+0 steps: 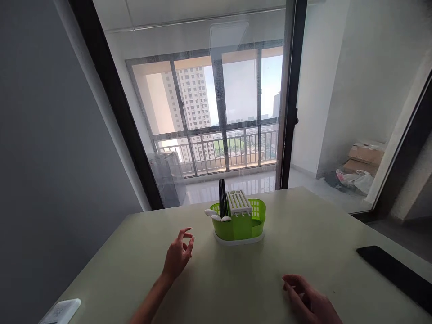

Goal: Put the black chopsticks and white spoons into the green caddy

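Observation:
A green plastic cutlery basket [241, 227] on a white base stands near the middle of the table. Black chopsticks [222, 198] stand upright in it, and several white spoons [216, 217] lean over its left side. A white slotted rack [239, 202] sits across its top. To the left of the basket, my left hand [178, 254] is raised with its fingers bent and apart, holding nothing. My right hand [308, 299] is at the table's near right, apart from the basket; its fingers are loosely curled, with nothing visible in them.
The pale table [236, 288] carries a long black object [396, 272] at the right and a white object [62, 311] at the near left corner. A glass door frame [292, 99] rises behind. Cardboard boxes [366, 155] and plastic bags [359, 180] lie on the floor beyond.

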The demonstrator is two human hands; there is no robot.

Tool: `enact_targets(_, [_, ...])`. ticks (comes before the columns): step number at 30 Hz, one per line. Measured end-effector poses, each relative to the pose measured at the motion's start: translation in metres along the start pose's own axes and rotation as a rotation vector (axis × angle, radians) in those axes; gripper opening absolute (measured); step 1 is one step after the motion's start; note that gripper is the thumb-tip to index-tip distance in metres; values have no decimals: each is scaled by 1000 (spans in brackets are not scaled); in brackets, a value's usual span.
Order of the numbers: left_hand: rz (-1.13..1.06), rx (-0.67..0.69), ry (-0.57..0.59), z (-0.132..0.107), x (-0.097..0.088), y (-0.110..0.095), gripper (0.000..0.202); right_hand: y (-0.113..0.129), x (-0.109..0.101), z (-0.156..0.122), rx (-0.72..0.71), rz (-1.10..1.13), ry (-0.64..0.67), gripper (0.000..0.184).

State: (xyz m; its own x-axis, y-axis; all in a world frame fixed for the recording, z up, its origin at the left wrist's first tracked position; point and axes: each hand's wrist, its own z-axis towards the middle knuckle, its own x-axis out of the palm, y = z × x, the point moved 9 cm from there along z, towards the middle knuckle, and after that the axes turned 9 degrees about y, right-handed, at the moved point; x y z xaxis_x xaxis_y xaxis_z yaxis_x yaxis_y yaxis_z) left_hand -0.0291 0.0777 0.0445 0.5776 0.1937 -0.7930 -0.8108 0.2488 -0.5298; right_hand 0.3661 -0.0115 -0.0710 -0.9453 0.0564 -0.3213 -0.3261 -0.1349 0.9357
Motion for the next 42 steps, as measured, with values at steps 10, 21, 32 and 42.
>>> enact_targets(10, [-488, -241, -42, -34, 15, 62, 49, 76, 46, 94, -208, -297, 25, 62])
enact_targets(21, [-442, -203, 29, -36, 20, 50, 38, 47, 59, 121, 18, -637, 58, 56])
enact_targets(32, [-389, -212, 65, -39, 23, 48, 39, 11, 7, 143, 43, -732, -14, 57])
enact_targets(42, [-341, -216, 72, -40, 21, 43, 38, -28, -42, 171, 31, -720, -58, 56])
